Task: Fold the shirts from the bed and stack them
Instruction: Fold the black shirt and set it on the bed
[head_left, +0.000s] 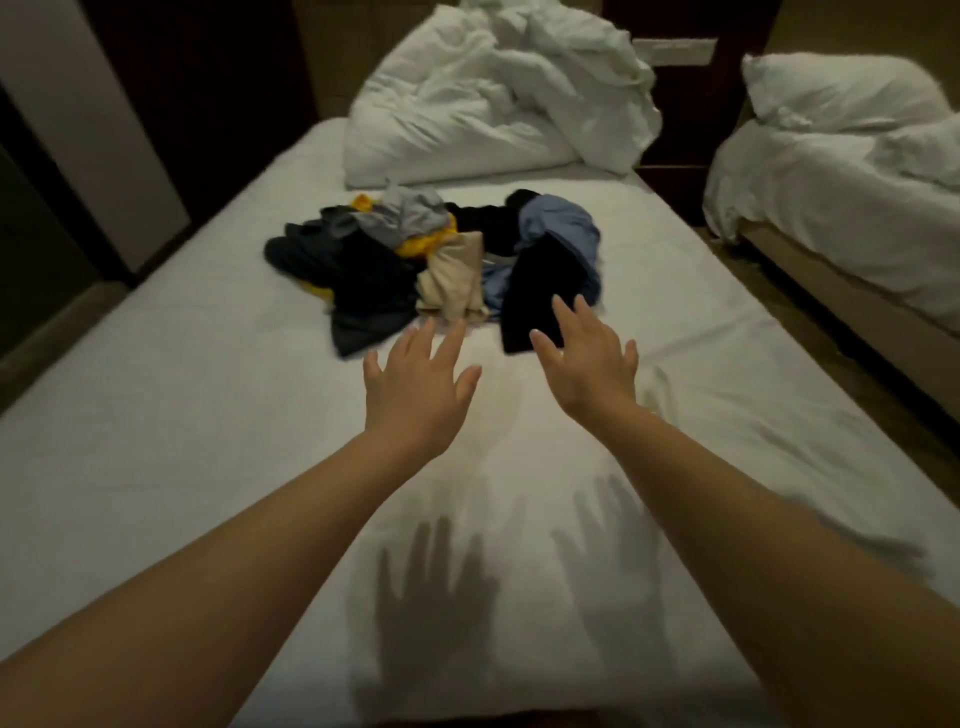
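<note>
A heap of crumpled shirts lies in the middle of the bed (182, 395). In it are a black shirt (535, 291), a beige shirt (454, 283), a light blue shirt (563, 228), a dark navy shirt (363, 291), a grey shirt (405, 215) and a yellow one (423, 244). My left hand (415, 387) hovers above the sheet just in front of the beige shirt, fingers spread and holding nothing. My right hand (589, 364) is stretched out with straight fingers, its fingertips over the near end of the black shirt.
A rumpled white duvet and pillow (493, 98) are piled at the head of the bed. A second bed (852, 187) with white bedding stands to the right across a narrow floor gap. A dark wall and a pale panel (83, 104) are on the left.
</note>
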